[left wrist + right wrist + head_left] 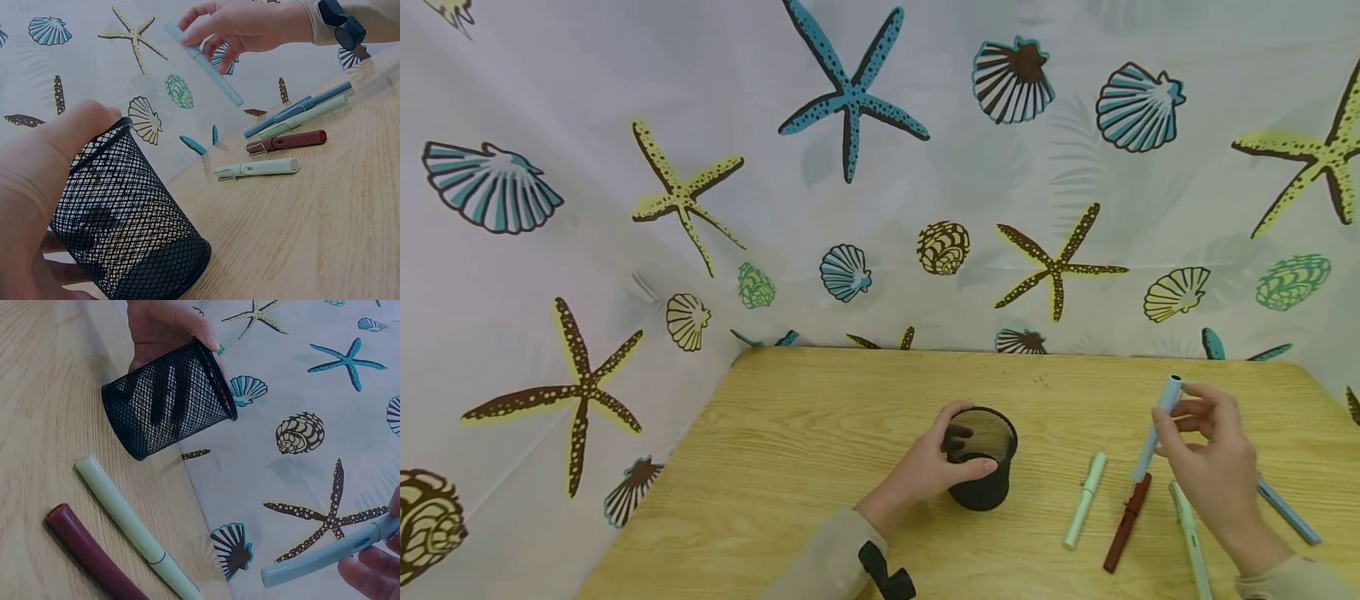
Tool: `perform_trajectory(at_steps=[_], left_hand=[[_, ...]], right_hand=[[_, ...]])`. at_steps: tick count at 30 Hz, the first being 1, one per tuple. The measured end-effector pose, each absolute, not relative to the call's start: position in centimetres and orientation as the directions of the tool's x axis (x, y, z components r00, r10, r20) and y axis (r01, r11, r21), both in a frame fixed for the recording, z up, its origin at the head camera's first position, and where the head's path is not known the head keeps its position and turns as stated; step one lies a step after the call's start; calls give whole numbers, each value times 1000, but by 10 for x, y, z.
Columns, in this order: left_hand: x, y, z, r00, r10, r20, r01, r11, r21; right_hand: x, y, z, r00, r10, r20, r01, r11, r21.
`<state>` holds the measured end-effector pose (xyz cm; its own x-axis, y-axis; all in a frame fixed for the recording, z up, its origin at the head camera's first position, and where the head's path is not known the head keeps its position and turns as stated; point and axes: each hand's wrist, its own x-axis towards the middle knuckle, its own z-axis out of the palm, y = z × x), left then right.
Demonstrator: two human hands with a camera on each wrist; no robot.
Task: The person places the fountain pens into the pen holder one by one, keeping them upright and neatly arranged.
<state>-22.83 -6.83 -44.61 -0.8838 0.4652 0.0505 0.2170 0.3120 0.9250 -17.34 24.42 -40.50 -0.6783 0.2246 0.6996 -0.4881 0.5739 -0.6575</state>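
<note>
backdrop: pale cloth (752, 75) | prints: blue, yellow, brown starfish (852, 93), seashells (1138, 110) | surface: wood-grain tabletop (790, 425)

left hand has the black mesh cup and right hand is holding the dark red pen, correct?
Not quite: the right hand holds the light blue pen, not the dark red pen, which lies on the table, as the head view shows. The left hand does have the black mesh cup.

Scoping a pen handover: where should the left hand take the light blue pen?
Likely by the lower end of the light blue pen, pinched across its width from the left. The right hand holds the upper part; the slim lower length juts free, slanting downward. The left hand would first release the black mesh cup.
</note>
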Motion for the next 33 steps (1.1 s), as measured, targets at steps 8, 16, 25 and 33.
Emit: perform_trajectory(at_steps=[8,16,25,33], left_hand=[[-229,-68,-447,-884,465,54,222,313,923],[-228,-67,-447,-889,456,46,211,318,924],[-225,-67,-445,-891,452,38,201,318,926],[-226,-66,-446,-890,453,48,213,321,923]], right_hand=[[-180,225,-404,-679,193,709,-553,500,-666],[-184,208,-400,-634,154,758,-625,475,-619],[-188,194,-391,-636,155,756,-656,408,-635],[-192,178,-378,-605,132,785,-732,295,-614]])
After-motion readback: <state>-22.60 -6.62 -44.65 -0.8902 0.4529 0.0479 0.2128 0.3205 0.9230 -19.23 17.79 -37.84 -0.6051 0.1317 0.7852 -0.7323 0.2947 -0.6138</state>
